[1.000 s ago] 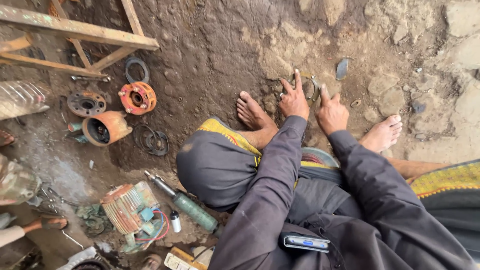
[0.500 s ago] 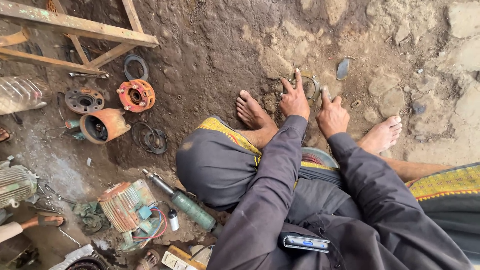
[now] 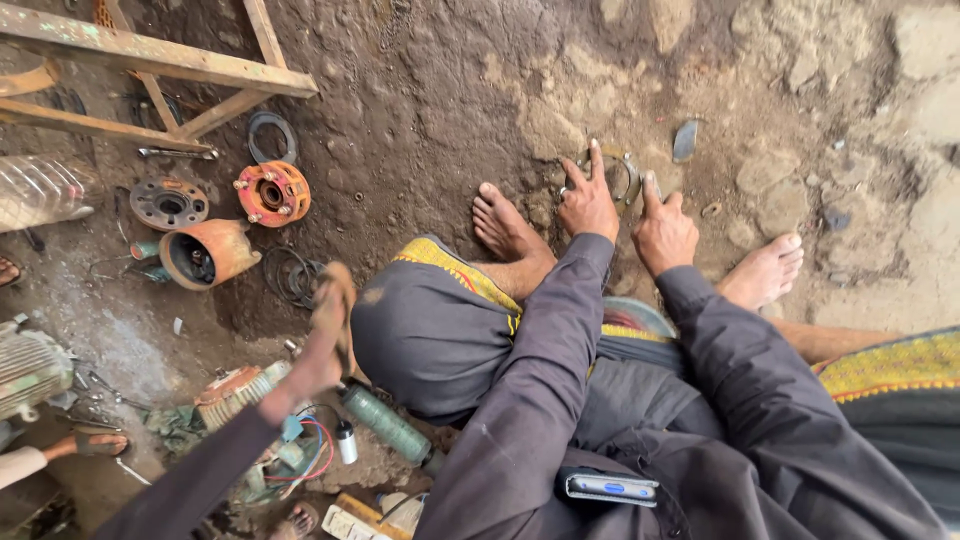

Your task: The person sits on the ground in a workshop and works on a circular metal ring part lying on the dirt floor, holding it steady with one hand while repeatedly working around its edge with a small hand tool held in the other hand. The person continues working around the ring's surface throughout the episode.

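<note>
My left hand (image 3: 588,200) rests on the dirt floor (image 3: 440,110), index finger stretched forward, the other fingers loosely spread; it grips nothing. Its fingertips touch the near edge of a thin metal ring (image 3: 628,175) lying flat on the ground between my two hands. My right hand (image 3: 663,228) sits just beside it, index finger raised and pointing along the ring's right edge, remaining fingers curled under; it is not grasping anything either. The ring is partly covered by both hands and caked in the same dirt, so its full outline is hard to make out. My bare feet flank the hands. A co-worker's arm (image 3: 300,385) reaches in from lower left, blurred; what its hand holds I cannot tell.
</note>
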